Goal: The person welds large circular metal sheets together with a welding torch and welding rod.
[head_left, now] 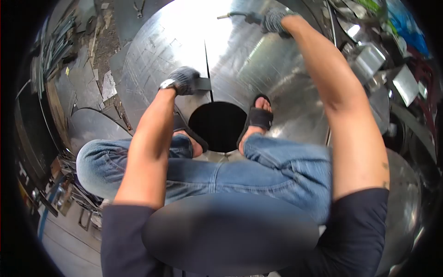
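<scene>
A big shiny sheet-metal disc (152,60) lies under my feet, with a dark round hole (218,127) in its middle and a thin straight seam (207,62) running outward from the hole. My left hand (184,81), in a grey knit glove, is closed on a small flat metal plate (203,84), which lies across the seam close to the hole. Farther out at the upper right, my gloved right hand (274,22) grips a welding torch (251,17). Its bent neck and brass-coloured nozzle point left, above the disc. The glove hides part of the torch handle.
My sandalled feet (262,115) stand on both sides of the hole. Metal offcuts (83,85) and a curved sheet (94,131) lie to the left. Pliers (138,9) rest at the top. Bent metal pieces (369,60) and a blue plastic bag (406,27) crowd the right.
</scene>
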`<state>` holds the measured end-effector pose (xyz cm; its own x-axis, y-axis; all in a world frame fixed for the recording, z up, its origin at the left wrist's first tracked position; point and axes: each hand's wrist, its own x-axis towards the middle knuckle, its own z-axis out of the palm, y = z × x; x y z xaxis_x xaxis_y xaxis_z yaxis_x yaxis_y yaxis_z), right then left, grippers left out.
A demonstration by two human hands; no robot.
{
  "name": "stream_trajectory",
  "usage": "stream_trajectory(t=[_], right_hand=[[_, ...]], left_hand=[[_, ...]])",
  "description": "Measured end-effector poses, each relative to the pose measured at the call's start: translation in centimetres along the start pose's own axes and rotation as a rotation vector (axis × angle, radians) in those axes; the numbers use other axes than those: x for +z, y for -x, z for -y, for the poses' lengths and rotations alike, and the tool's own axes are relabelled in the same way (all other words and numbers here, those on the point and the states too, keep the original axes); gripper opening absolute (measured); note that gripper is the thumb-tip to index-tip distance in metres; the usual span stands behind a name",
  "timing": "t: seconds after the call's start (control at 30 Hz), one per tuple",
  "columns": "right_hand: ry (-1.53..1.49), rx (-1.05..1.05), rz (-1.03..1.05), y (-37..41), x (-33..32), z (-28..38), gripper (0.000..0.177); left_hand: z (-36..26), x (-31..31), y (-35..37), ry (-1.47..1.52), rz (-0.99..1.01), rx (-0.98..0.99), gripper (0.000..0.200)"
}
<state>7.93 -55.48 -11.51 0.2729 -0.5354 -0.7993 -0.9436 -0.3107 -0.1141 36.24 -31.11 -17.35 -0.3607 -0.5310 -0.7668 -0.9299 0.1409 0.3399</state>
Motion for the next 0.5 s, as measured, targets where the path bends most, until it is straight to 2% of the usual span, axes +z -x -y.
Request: stream_trajectory(t=[0.03,0.07,0.1,0.13,0.2,0.23,0.27,0.33,0.37,0.4,0.47,0.5], right_hand=[[-0.061,-0.085,-0.104,3.6,-1.8,0.4,0.037],[-0.105,-0.175,-0.266,5.4,-4.9,0.7,0.043],[-0.134,-0.177,-0.478,6.0,-6.3,1.3,0.045],[-0.102,-0.166,-0.501,2.3,-7.2,-1.6,0.045],[-0.08,-0.033,0.067,-6.0,-0.3,-4.0,0.052],[-0.038,0.208,0.088,-6.4,1.9,-1.3,0.027],[-0.025,0.191,0.064,-6.5,1.5,-0.6,0.027],[0.15,-0.04,0.023,-5.6,2.2,-0.7,0.035],[0.094,-0.083,0.004,-4.6,2.4,-0.4,0.032],[0.1,-0.079,0.018,-4.5,2.6,-0.2,0.032],[0.037,-0.021,0.06,-2.8,3.1,1.4,0.03],[-0.103,0.011,0.109,-2.6,3.7,1.0,0.031]], left_hand=[[0.7,2.9,-1.2,-0.021,-0.008,0.02,0.047],[1.6,6.1,-3.4,0.167,-0.362,-0.039,0.05],[2.9,9.5,-5.9,0.362,-0.71,-0.055,0.054],[3.4,10.9,-7.0,0.629,-1.027,-0.092,0.057],[5.9,5.6,-4.1,0.351,0.072,0.077,0.051],[2.7,3.5,-1.3,0.188,0.091,0.089,0.055],[1.2,0.1,-1.7,-0.007,0.037,0.088,0.059],[3.4,2.1,-2.8,-0.025,-0.027,0.133,0.063],[2.9,1.2,-2.5,-0.077,0.021,0.125,0.067],[3.4,1.1,-3.0,-0.123,0.022,0.2,0.064],[2.9,0.8,-3.3,-0.218,0.032,0.23,0.061],[2.4,0.2,-2.8,-0.2,0.038,0.233,0.056]])
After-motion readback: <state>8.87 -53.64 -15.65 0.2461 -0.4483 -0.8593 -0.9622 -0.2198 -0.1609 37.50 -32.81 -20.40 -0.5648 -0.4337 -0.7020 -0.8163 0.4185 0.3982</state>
